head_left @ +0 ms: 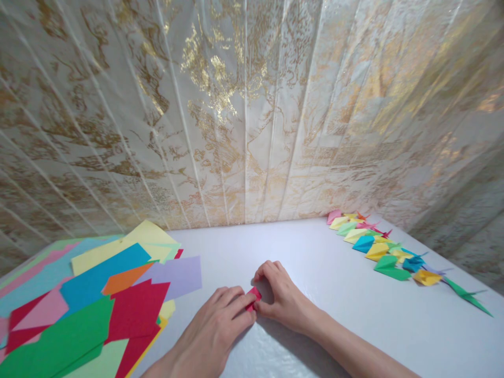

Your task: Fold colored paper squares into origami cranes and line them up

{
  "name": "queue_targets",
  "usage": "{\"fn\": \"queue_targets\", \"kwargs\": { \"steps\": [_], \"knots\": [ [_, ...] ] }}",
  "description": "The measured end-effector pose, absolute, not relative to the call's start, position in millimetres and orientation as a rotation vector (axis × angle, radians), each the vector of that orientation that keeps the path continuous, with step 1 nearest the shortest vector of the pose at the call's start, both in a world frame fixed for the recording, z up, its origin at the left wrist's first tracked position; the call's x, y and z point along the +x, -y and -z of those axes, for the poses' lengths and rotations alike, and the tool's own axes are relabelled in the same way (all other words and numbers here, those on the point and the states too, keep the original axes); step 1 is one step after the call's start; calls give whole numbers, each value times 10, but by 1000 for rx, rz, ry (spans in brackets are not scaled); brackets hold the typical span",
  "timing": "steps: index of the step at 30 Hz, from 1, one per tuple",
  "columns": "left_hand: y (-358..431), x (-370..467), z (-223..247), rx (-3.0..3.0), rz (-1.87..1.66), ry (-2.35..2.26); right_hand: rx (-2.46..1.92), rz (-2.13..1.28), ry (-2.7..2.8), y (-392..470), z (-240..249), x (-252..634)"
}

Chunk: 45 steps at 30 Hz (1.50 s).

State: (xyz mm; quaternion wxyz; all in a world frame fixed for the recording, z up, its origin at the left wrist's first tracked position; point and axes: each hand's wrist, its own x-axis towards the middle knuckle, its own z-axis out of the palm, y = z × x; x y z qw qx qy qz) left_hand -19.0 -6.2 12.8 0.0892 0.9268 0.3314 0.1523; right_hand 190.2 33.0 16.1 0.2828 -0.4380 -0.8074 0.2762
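A small folded piece of red-pink paper [254, 297] lies between my two hands on the white tabletop, partly covered by fingers. My left hand [220, 320] comes in from the lower left, its fingertips pressing on the paper's left side. From the right, my right hand [281, 296] curls around the other side, thumb against the paper's near right edge and index finger arched beyond it. The lower part of the paper and its exact folds are hidden.
Loose sheets of coloured paper [86, 273] are spread over the table's left side. Rows of small folded paper figures [389, 268] line the right side, near the table's edge. Behind the white table [236, 247] hangs a white and gold patterned curtain [244, 115].
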Motion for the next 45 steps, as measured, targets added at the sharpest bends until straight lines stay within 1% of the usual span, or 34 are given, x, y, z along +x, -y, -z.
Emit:
{"fn": "queue_targets", "kwargs": {
  "steps": [6, 12, 17, 22, 29, 34, 39, 43, 45],
  "knots": [
    [50, -221, -118, 2803, -419, -970, -1143, -901, 2086, -418, -144, 1965],
    [52, -195, -205, 2793, -269, -986, -1184, -948, 1996, -470, -96, 2010],
    [109, -154, -176, 2715, -316, -1062, -1156, -862, 2048, -364, -112, 1973],
    [159, -140, -105, 2593, -389, -1185, -1225, -754, 2119, -295, -182, 1909],
    [145, -171, -117, 2758, -418, -1146, -1258, -700, 2241, -180, -231, 1920],
    [90, -222, -142, 2921, -500, -1137, -1085, -686, 2280, -153, -218, 1939],
    [27, -216, -182, 2768, -596, -1188, -745, -607, 2415, -154, -183, 1909],
    [31, -175, -155, 2618, -503, -1400, -696, -509, 2497, -135, -144, 1880],
    [39, -190, -164, 2571, -467, -1397, -698, -470, 2533, -142, -132, 1882]
  ]
}}
